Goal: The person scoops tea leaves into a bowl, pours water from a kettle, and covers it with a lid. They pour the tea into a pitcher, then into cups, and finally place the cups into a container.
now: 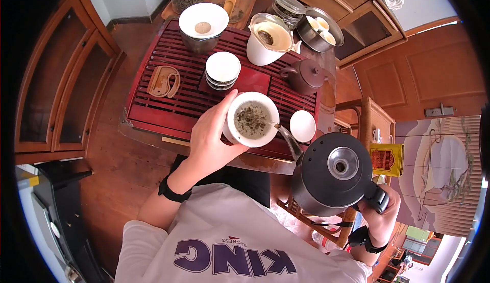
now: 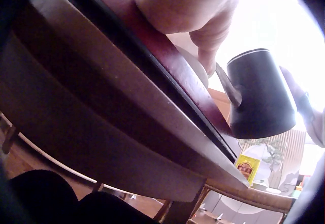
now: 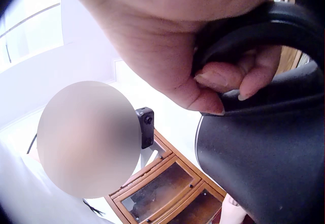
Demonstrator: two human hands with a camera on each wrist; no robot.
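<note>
In the head view, our left hand (image 1: pixel 212 135) grips the white cup (image 1: pixel 251 119) at centre; lower right, our right hand (image 1: pixel 384 212) grasps the black kettle (image 1: pixel 332 181), its spout pointing upper-left to the cup's rim. The left wrist view shows the kettle (image 2: pixel 261 94) right of the table edge (image 2: pixel 152 107). In the right wrist view, fingers (image 3: pixel 223 79) curl around the handle.

Kettle (image 1: pixel 334 175): matt black body, shiny metal lid knob, smooth black plastic handle. Bowl (image 1: pixel 251 119): glossy white ceramic, wet tea leaves inside. Tea tray (image 1: pixel 168 104): slatted wood w/ dark red lacquer, semi-gloss. Teapot (image 1: pixel 304 76): matt brown clay. Bench (image 2: pixel 101 148): polished brown wood. Tin (image 1: pixel 386 159): glossy yellow printed metal.
</note>
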